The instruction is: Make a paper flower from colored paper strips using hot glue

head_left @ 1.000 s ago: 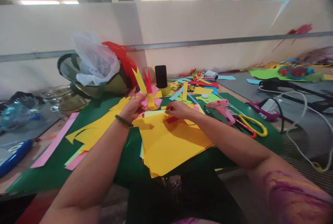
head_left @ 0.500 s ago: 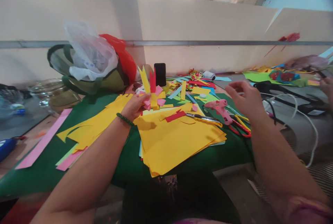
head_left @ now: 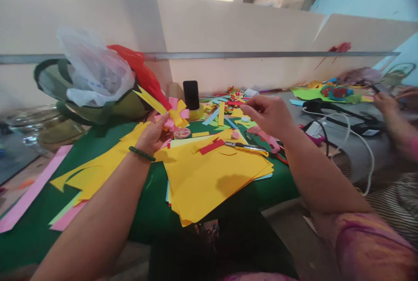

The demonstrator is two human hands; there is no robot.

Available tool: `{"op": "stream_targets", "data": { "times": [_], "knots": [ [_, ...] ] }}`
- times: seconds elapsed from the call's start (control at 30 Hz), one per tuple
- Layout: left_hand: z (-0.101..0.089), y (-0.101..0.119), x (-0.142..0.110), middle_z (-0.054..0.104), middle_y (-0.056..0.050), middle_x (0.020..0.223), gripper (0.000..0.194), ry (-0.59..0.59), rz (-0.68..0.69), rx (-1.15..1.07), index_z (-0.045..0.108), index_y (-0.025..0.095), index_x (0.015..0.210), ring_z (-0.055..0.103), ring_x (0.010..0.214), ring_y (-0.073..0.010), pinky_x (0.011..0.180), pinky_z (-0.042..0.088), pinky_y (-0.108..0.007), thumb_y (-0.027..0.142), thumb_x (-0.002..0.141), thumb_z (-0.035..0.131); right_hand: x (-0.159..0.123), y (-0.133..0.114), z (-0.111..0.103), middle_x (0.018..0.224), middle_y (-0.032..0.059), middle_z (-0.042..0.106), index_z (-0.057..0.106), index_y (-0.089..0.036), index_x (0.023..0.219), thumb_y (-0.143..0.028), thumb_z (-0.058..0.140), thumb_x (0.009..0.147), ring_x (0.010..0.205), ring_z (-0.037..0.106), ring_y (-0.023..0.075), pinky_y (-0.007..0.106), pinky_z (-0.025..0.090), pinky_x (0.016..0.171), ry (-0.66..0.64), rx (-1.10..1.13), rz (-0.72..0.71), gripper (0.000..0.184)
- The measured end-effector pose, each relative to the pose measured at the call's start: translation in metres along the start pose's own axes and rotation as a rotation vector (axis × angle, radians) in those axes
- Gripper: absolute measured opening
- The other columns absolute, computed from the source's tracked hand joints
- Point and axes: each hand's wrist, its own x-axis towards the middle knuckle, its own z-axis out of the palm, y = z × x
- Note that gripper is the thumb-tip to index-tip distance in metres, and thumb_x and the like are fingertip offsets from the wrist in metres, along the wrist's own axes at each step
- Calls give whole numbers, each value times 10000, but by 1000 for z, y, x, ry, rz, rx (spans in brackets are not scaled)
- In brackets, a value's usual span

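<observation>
My left hand (head_left: 153, 135), with a green bead bracelet at the wrist, is closed on a paper flower (head_left: 176, 113) of pink and yellow loops with pointed yellow and red strips. My right hand (head_left: 269, 115) hovers to the right, its fingers bent and drawn together; whatever they may hold is hidden. Below it lies a pink glue gun (head_left: 270, 141), partly covered by the hand. A stack of yellow sheets (head_left: 212, 181) spreads in front of me. On it rest a box cutter (head_left: 246, 146) and a red paper scrap (head_left: 211, 146).
A phone (head_left: 191, 95) stands upright behind the sheets. Cut yellow paper (head_left: 98, 163) and a pink strip (head_left: 35, 189) lie at left, near a bag (head_left: 124, 105). Coloured scraps (head_left: 222, 113) fill the back. A white cable (head_left: 365, 150) trails right, near another person's hand (head_left: 387, 102).
The paper flower has turned in my left hand, its pointed strips now leaning left. My right hand has come in leftward over the glue gun, its fingers closing. The view has shifted right.
</observation>
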Motion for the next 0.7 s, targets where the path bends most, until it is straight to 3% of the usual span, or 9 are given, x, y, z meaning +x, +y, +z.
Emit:
{"op": "stream_targets", "data": {
  "times": [0.1,0.23,0.33,0.4,0.53,0.6,0.7],
  "knots": [
    [5,4,-3,575,35,523,207,42,-66,-41,536,166,680,529,405,-69,428,458,-150,130,857,637,18,6,7,774,37,727,739,-191,880,-225,527,881,722,640,177,270,445,647,-269,-197,0,215],
    [9,4,-8,602,13,549,179,32,-92,-16,561,154,708,555,418,-87,412,467,-156,78,869,579,27,9,33,1139,90,734,731,-197,1102,-74,534,817,1004,673,236,267,461,726,-707,-486,68,367],
    [9,3,-8,546,27,487,219,28,-90,26,557,157,699,488,352,-85,338,398,-159,155,917,549,20,11,46,1213,149,700,698,-159,1175,-111,559,825,1093,653,283,296,477,760,-814,-585,138,380],
    [8,3,-7,526,32,465,248,35,-92,43,543,163,689,463,332,-83,315,365,-159,192,935,539,10,17,42,1197,145,707,689,-170,1177,-166,527,867,1065,662,290,316,485,753,-703,-560,197,350],
    [11,2,-8,549,35,493,217,2,-78,-30,538,166,708,490,366,-71,355,398,-142,178,917,591,-18,40,13,982,88,751,684,-198,1066,-322,507,905,868,686,244,324,495,714,-73,-370,340,269],
    [13,1,-10,574,26,522,195,-16,-86,-49,552,161,717,518,391,-73,391,445,-149,161,904,611,-28,52,1,856,77,736,680,-189,952,-361,530,879,775,673,224,323,499,690,174,-262,358,240],
    [16,-2,-11,639,-4,604,137,-47,-104,-26,595,151,741,613,497,-104,492,540,-191,144,867,649,-35,63,-4,816,62,721,672,-201,893,-387,537,855,736,659,211,328,510,675,258,-119,294,234]
  ]
}}
